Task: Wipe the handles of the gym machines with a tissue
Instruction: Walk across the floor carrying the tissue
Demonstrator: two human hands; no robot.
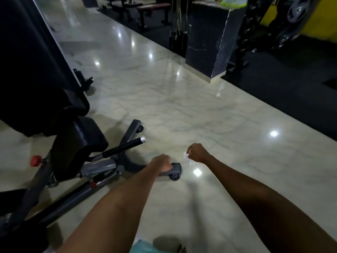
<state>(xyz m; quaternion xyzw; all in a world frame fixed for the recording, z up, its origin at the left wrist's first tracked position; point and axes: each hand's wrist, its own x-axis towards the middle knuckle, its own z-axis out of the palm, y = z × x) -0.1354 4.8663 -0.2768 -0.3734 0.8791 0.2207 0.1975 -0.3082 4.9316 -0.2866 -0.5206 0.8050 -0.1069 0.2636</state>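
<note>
Both arms reach forward and down over a glossy, pale marble-patterned floor [182, 99] that mirrors several ceiling lights. The right hand [197, 152] is curled, its grip pinched on a small crumpled white tissue [186, 155] that shows at the thumb side of the fist and hangs clear of the floor. The left hand [162, 163] is closed into a fist, knuckles up; it lies in front of the grey base bar [176, 168] of an adjustable gym bench, just beside the bar's capped end and its small black wheel [174, 177]. Whether this grip is wrapped on the bar or merely hovering above it cannot be told from this angle. The two hands are near each other, with the tissue between them and touching only the right.

To the left, the bench's black padded seat [78, 143] sits tilted on a grey frame with a red adjustment knob [36, 160]. A black foam-covered handle [123, 147] with a silver end cap juts out from the frame toward the right, apart from both hands. A second grey base leg [132, 130] angles away behind it.

Farther back stand a dark mirrored pillar [209, 42], a red-topped flat bench [153, 7], a cable machine's weight stack [178, 38] and weight plates [296, 10] against a yellow wall [322, 21].
</note>
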